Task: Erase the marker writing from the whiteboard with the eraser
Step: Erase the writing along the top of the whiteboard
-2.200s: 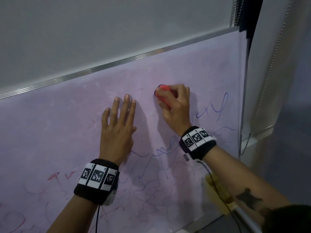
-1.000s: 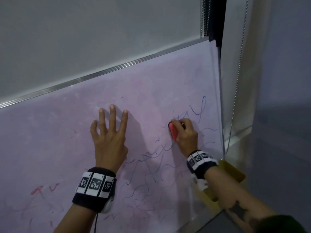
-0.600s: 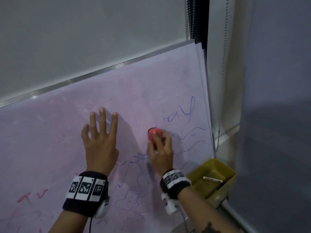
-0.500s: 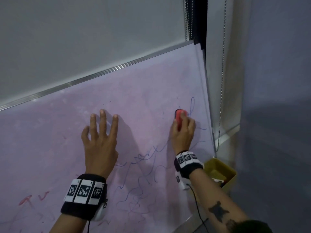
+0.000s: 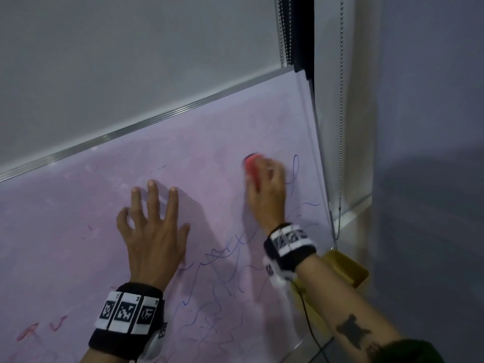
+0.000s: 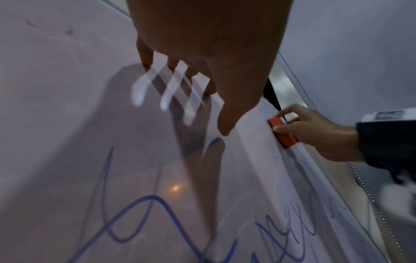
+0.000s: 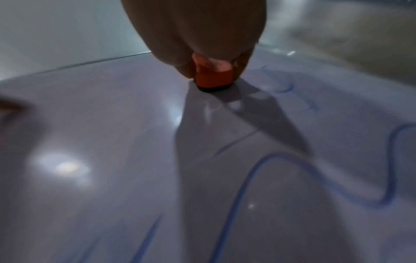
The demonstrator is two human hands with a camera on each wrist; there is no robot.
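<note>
The right hand (image 5: 267,189) gripped a red eraser (image 5: 252,167) against the whiteboard (image 5: 222,142) near its right edge; the left hand (image 5: 153,226) lay splayed flat, blue scribbles (image 5: 209,305) below.

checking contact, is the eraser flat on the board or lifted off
On the board: the eraser's dark pad meets the whiteboard, gripped by the right hand. Flatness cannot be told.

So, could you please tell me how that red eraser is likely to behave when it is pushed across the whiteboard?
The eraser looks like a rigid block with a dark pad, so it probably stays stiff. It is small inside the right hand, so likely light. On the glossy whiteboard it should slide easily, and might slip sideways if the grip loosens.
</note>
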